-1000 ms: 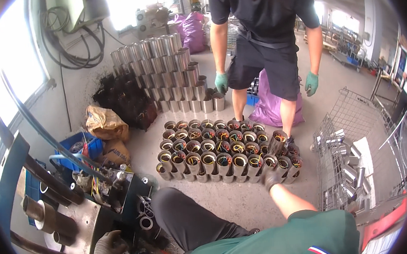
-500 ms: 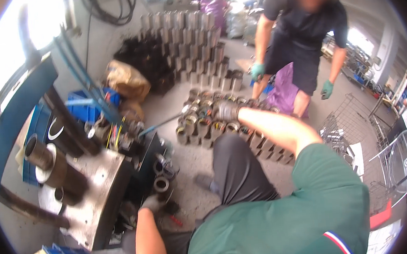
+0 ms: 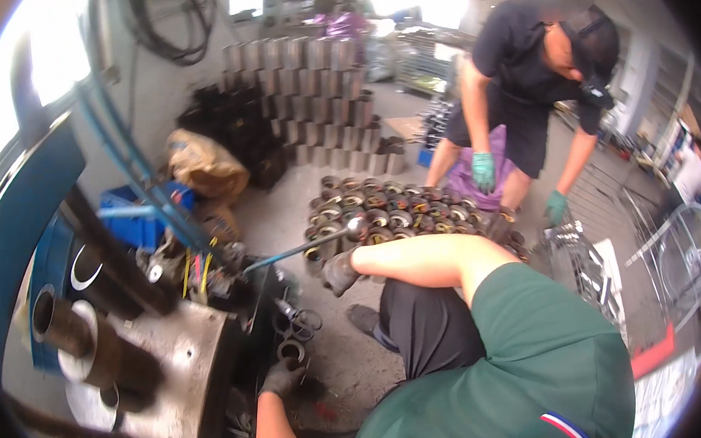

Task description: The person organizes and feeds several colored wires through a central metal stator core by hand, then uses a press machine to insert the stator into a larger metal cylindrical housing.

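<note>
My left hand (image 3: 283,377), in a dark work glove, is closed on a short metal sleeve (image 3: 292,351) whose open ring end faces up, low beside the press. My right hand (image 3: 340,272), gloved too, is at the near left edge of the rows of metal sleeves (image 3: 400,217). Its fingers are curled, and what they hold is hidden. Several sleeves in these rows have coloured bits inside. A lever rod with a blue grip and a round knob (image 3: 357,227) reaches out just beyond my right hand. More metal rings (image 3: 302,325) lie beyond my left hand.
The press's steel plate (image 3: 176,356), carrying upright cylinders, stands at left. Behind are a blue bin (image 3: 133,229), a brown sack (image 3: 206,164) and stacked metal tubes (image 3: 317,106). A person in green gloves (image 3: 483,172) bends over a purple sack (image 3: 464,179). A wire basket (image 3: 586,225) is at right.
My right hand has come off the rows of sleeves, toward me and left. My left hand stays by the ring-ended sleeve. The other person has bent forward. The whole view has shifted slightly.
</note>
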A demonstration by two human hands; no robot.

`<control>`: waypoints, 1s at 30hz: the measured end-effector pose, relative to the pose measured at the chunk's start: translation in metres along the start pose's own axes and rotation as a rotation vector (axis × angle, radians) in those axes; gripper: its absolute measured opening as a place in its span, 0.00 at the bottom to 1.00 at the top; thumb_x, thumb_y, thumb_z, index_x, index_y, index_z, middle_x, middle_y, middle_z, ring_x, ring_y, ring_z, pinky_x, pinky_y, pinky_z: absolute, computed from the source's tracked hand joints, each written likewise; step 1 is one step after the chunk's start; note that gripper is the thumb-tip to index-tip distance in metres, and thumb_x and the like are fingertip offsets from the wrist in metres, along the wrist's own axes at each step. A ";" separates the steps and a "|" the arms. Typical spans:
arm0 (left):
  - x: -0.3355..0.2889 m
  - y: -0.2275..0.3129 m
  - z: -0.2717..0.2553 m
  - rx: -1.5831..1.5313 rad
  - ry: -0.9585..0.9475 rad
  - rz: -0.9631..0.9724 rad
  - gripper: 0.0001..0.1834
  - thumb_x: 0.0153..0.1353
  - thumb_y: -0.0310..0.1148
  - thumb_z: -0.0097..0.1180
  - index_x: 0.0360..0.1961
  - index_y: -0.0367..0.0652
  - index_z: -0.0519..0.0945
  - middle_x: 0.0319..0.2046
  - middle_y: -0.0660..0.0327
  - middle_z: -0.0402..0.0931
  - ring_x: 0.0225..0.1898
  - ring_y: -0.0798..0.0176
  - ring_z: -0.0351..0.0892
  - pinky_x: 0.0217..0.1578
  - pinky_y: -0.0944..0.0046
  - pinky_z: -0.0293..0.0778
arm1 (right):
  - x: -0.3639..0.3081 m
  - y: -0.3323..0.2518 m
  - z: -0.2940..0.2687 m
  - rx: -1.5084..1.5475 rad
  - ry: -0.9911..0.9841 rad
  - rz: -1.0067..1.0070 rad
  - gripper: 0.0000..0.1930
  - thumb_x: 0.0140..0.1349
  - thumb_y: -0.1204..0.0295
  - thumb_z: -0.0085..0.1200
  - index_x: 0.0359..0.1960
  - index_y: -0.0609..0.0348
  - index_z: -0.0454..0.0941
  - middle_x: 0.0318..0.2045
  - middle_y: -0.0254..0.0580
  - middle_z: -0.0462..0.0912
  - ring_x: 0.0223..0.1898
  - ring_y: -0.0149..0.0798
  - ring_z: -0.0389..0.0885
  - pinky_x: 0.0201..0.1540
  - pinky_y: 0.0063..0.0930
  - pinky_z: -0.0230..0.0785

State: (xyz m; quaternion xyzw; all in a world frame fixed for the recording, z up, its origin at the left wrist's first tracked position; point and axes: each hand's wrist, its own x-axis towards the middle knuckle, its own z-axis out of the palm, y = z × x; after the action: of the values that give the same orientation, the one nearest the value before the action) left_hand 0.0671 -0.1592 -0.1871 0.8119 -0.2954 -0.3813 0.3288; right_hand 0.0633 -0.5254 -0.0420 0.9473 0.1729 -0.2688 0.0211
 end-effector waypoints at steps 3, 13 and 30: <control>0.030 -0.005 0.011 0.029 -0.035 -0.004 0.27 0.61 0.46 0.68 0.57 0.40 0.83 0.54 0.48 0.84 0.57 0.47 0.83 0.57 0.55 0.77 | 0.015 0.043 0.037 0.226 -0.061 0.181 0.14 0.59 0.62 0.58 0.43 0.52 0.88 0.34 0.45 0.88 0.37 0.47 0.85 0.42 0.46 0.77; 0.098 0.029 0.038 -0.025 -0.168 0.144 0.23 0.61 0.36 0.67 0.54 0.33 0.83 0.49 0.47 0.86 0.52 0.50 0.84 0.53 0.56 0.79 | -0.113 0.173 0.128 0.727 0.301 -0.805 0.13 0.64 0.67 0.58 0.24 0.63 0.82 0.24 0.47 0.84 0.21 0.50 0.78 0.27 0.43 0.72; 0.079 0.011 0.060 0.233 -0.214 0.052 0.19 0.65 0.35 0.62 0.55 0.39 0.82 0.50 0.51 0.84 0.53 0.49 0.82 0.55 0.55 0.78 | -0.754 -0.009 0.236 -0.191 -0.095 1.877 0.21 0.60 0.60 0.57 0.49 0.64 0.83 0.44 0.52 0.86 0.47 0.52 0.85 0.53 0.48 0.77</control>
State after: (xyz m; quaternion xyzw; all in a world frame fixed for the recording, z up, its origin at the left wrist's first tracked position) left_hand 0.0582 -0.2419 -0.2413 0.7915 -0.3918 -0.4201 0.2088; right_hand -0.6583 -0.7865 0.1465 0.6818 -0.6402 -0.1648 0.3134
